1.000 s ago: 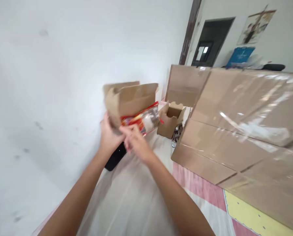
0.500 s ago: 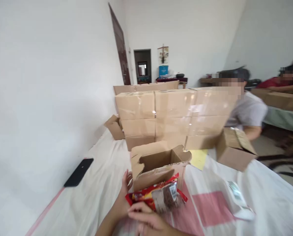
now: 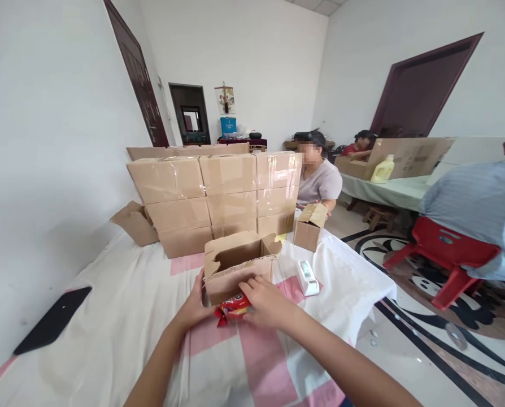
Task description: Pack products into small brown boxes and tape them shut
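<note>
A small open cardboard box [image 3: 239, 276] stands on the cloth-covered table in front of me, its top flaps raised. My left hand [image 3: 195, 305] holds the box's near left corner, fingers along the side and thumb toward the front. Against the box's front lies a shiny red snack packet [image 3: 234, 308], low and partly covered. My right hand [image 3: 263, 302] is closed over the packet's right part, fingertips near the box's front wall. What lies inside the box is hidden from this angle.
Taped cardboard boxes [image 3: 231, 195] form a wall behind. A white object with a glossy panel [image 3: 307, 278] and a smaller carton [image 3: 309, 227] stand to the right, near a seated person [image 3: 322, 183]. A black phone-like slab [image 3: 53, 319] lies left by the wall.
My view has swung right and shows more of the room. My right hand has moved forward onto the red packet, which now sits lower against the box's front.
</note>
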The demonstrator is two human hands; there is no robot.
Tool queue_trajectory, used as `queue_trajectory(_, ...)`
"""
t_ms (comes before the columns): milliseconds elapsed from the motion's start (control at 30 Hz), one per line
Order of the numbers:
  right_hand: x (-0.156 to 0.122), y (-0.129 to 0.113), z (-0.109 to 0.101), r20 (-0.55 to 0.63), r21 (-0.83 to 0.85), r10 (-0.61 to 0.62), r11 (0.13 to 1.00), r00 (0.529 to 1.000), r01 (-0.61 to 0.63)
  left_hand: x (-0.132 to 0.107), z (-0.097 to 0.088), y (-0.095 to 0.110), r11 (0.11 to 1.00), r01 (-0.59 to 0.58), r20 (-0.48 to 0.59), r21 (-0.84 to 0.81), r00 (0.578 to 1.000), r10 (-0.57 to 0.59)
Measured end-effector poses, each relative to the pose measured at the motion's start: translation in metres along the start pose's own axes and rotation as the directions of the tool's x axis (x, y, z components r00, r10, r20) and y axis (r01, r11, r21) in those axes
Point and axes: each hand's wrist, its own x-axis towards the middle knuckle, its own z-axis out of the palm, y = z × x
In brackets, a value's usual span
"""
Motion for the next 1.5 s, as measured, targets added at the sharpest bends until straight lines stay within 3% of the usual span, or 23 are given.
queue_trajectory(133, 0.005, 0.01, 0.008, 0.178, -0.187, -0.062, 0.978, 0.982, 0.096, -0.001, -0.001, 0.007, 0.999, -0.027, -0.014, 0.03, 1.0, 0.027)
queue_trajectory(233, -0.001, 0.013, -0.003, 0.217, -0.17, -0.061, 0.98, 0.974, 0.099, -0.002, -0.003, 0.001, 0.998, -0.039, -0.006, 0.049, 0.999, 0.039)
queue_trajectory(300, -0.01, 0.011, -0.023, 0.242, -0.049, -0.067, 0.995, 0.968, 0.082, -0.002, -0.004, -0.005, 0.999, -0.047, 0.025, 0.028, 0.999, 0.047)
queue_trajectory(400, -0.023, 0.002, -0.071, 0.267, 0.293, -0.193, 0.95, 0.944, 0.111, -0.001, -0.006, -0.012, 0.998, -0.062, 0.048, -0.01, 0.997, 0.063)
queue_trajectory(467, -0.027, -0.005, -0.109, 0.189, 0.472, -0.289, 0.865, 0.938, 0.171, -0.001, -0.006, -0.013, 0.998, -0.059, 0.046, -0.014, 0.997, 0.06)
queue_trajectory(533, -0.023, -0.007, -0.144, -0.007, 0.496, -0.264, 0.836, 0.964, 0.233, -0.001, -0.007, -0.01, 0.998, -0.059, 0.052, -0.009, 0.997, 0.059)
queue_trajectory(600, -0.008, -0.002, -0.168, -0.202, 0.417, -0.158, 0.879, 0.967, 0.231, -0.002, -0.008, -0.005, 0.997, -0.08, 0.064, -0.017, 0.995, 0.081)
queue_trajectory(667, 0.015, 0.009, -0.177, -0.274, 0.299, -0.068, 0.942, 0.959, 0.152, -0.002, -0.008, -0.001, 0.993, -0.114, 0.074, -0.037, 0.99, 0.117)
queue_trajectory(733, 0.043, 0.019, -0.171, -0.181, 0.149, -0.037, 0.987, 0.983, 0.065, -0.002, -0.008, 0.001, 0.99, -0.134, 0.079, -0.052, 0.987, 0.138)
queue_trajectory(833, 0.078, 0.028, -0.148, 0.112, -0.082, -0.032, 0.996, 0.993, 0.042, -0.002, -0.008, -0.001, 0.986, -0.158, 0.078, -0.062, 0.984, 0.163)
queue_trajectory(933, 0.1, 0.025, -0.121, 0.366, -0.1, 0.013, 0.995, 0.931, 0.025, 0.0, -0.008, -0.007, 0.986, -0.158, 0.08, -0.053, 0.983, 0.162)
queue_trajectory(1000, 0.108, 0.02, -0.105, 0.46, -0.071, 0.072, 0.996, 0.885, -0.044, 0.0, -0.008, -0.011, 0.988, -0.146, 0.087, -0.048, 0.985, 0.15)
queue_trajectory(1200, 0.121, 0.01, -0.059, 0.551, -0.12, 0.236, 0.972, 0.8, -0.204, 0.0, -0.008, -0.016, 0.982, -0.173, 0.105, -0.076, 0.978, 0.181)
queue_trajectory(1300, 0.126, 0.013, -0.045, 0.583, -0.163, 0.284, 0.959, 0.761, -0.233, 0.0, -0.009, -0.016, 0.978, -0.194, 0.109, -0.081, 0.973, 0.202)
queue_trajectory(1500, 0.136, 0.026, -0.04, 0.576, -0.22, 0.287, 0.956, 0.765, -0.193, 0.0, -0.011, -0.012, 0.981, -0.191, 0.11, -0.036, 0.975, 0.194)
